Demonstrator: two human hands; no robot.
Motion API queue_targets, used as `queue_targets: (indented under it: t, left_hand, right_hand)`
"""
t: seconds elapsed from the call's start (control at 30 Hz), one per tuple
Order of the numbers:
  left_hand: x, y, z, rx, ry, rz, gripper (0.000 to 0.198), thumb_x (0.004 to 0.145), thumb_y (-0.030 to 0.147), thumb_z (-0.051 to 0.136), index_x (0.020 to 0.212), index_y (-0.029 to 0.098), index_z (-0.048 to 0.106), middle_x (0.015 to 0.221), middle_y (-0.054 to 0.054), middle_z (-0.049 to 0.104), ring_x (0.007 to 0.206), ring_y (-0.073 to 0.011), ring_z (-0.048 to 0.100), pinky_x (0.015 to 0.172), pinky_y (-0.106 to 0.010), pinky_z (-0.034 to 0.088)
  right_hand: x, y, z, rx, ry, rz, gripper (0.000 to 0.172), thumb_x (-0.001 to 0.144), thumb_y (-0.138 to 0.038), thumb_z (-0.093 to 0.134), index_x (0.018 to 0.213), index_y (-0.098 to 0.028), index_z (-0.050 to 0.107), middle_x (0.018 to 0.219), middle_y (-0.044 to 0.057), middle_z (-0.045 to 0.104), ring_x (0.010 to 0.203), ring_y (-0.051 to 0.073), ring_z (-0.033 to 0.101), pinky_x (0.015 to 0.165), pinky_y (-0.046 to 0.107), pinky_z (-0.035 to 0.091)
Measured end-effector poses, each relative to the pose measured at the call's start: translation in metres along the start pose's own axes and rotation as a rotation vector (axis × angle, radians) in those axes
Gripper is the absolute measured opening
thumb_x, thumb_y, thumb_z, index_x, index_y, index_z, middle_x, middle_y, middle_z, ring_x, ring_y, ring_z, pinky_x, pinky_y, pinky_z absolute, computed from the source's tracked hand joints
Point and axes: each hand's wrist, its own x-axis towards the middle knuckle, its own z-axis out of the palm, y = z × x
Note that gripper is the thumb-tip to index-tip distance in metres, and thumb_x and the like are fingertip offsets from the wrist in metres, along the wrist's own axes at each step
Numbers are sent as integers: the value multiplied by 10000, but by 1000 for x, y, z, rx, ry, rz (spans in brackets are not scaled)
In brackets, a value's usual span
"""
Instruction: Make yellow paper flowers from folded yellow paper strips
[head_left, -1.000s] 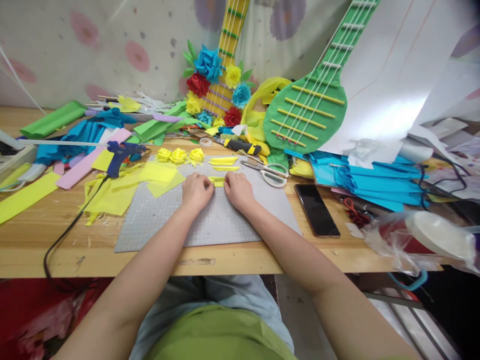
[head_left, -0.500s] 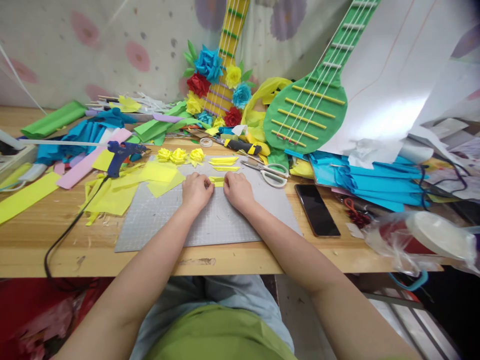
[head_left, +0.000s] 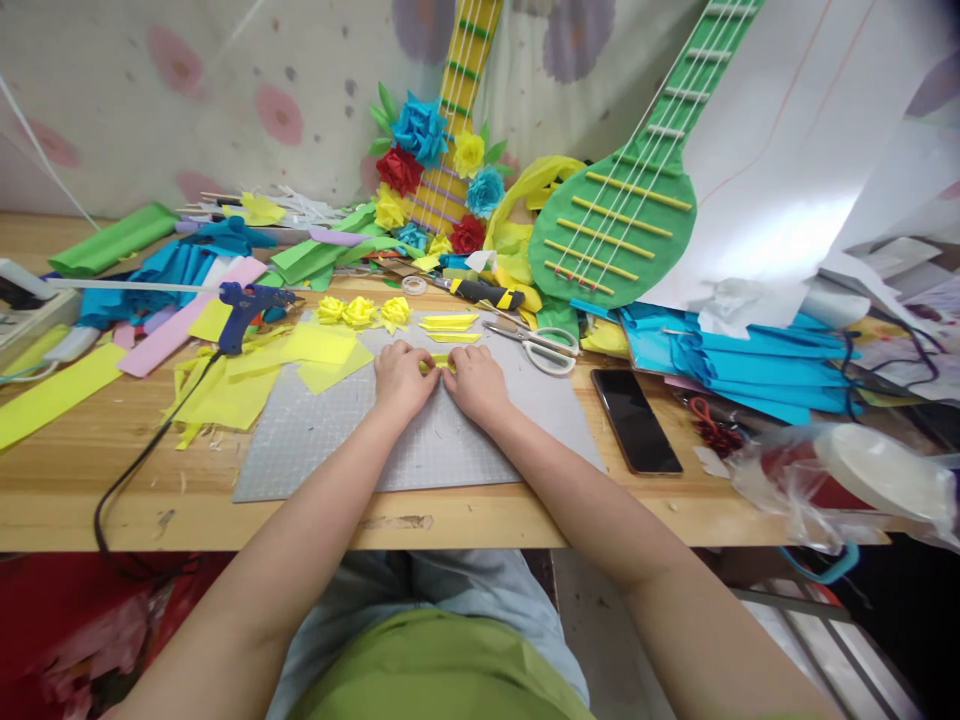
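A narrow yellow paper strip (head_left: 440, 361) lies on the grey cutting mat (head_left: 300, 450), its ends partly hidden by my fingers. My left hand (head_left: 402, 379) is closed on its left part, thumb and fingertips pressed together. From the other side my right hand (head_left: 475, 382) pinches the same strip, the two thumbs almost meeting. Just beyond my hands are more folded yellow paper strips (head_left: 448, 323). Several yellow paper flowers (head_left: 360, 312) sit in a row behind my left hand. White-handled scissors (head_left: 551, 350) rest to the right of my right hand.
Left of the mat are yellow paper sheets (head_left: 322, 345) and a blue glue gun (head_left: 244, 312) with its black cable. A phone (head_left: 636, 420) lies at right, near a plastic-wrapped cup (head_left: 840, 470). Green (head_left: 611, 230) and yellow (head_left: 469, 70) paper-covered stringed instruments lean at the back.
My hands have drawn closer together over the yellow strip, the left one moving right. Less of the strip shows between them.
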Motion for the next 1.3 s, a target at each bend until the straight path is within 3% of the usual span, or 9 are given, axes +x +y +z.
queue_targets:
  t: [0.1, 0.27, 0.7, 0.83, 1.0, 1.3]
  left_hand:
    - [0, 0, -1, -4, -14, -13, 136, 726, 331, 572, 773, 254, 673, 911, -61, 563, 965, -249, 473, 839, -382, 347]
    - [0, -4, -1, -41, -34, -29, 144, 728, 289, 552, 781, 268, 685, 910, -59, 565, 971, -249, 482, 846, -391, 355]
    - [3, -15, -4, -157, -5, -31, 268, 674, 87, 472, 772, 253, 659, 877, -34, 579, 905, -198, 526, 839, -352, 381]
    - [10, -14, -4, -163, 81, -90, 197, 726, 190, 486, 853, 238, 629, 911, -38, 578, 928, -200, 517, 847, -346, 372]
    - [17, -11, 2, -73, 69, -100, 227, 780, 405, 496, 860, 259, 650, 976, -73, 573, 1023, -260, 478, 868, -393, 339]
    - [14, -10, 3, -57, 9, -40, 202, 711, 416, 590, 823, 259, 652, 1011, -60, 562, 1053, -263, 451, 912, -395, 314]
  right_hand:
    - [0, 0, 0, 35, -2, 1, 165, 814, -220, 457, 947, -171, 541, 952, 105, 574, 923, 239, 460, 751, 331, 382]
    - [-1, 5, 0, 117, 21, 36, 283, 755, -84, 405, 999, -183, 508, 995, 96, 530, 938, 222, 455, 752, 315, 387]
    - [-1, 13, -3, 271, 31, 60, 318, 704, -57, 378, 956, -185, 523, 988, 82, 513, 928, 197, 467, 781, 306, 399]
    - [2, 17, -1, 390, 82, 107, 245, 714, -114, 419, 912, -189, 541, 972, 63, 519, 881, 175, 483, 778, 295, 406]
    - [7, 20, 1, 401, 156, 167, 170, 807, -264, 428, 872, -191, 567, 932, 59, 556, 871, 185, 482, 806, 317, 387]
    - [12, 21, 3, 287, 39, 193, 223, 813, -299, 471, 933, -185, 621, 996, 85, 576, 979, 216, 451, 870, 341, 356]
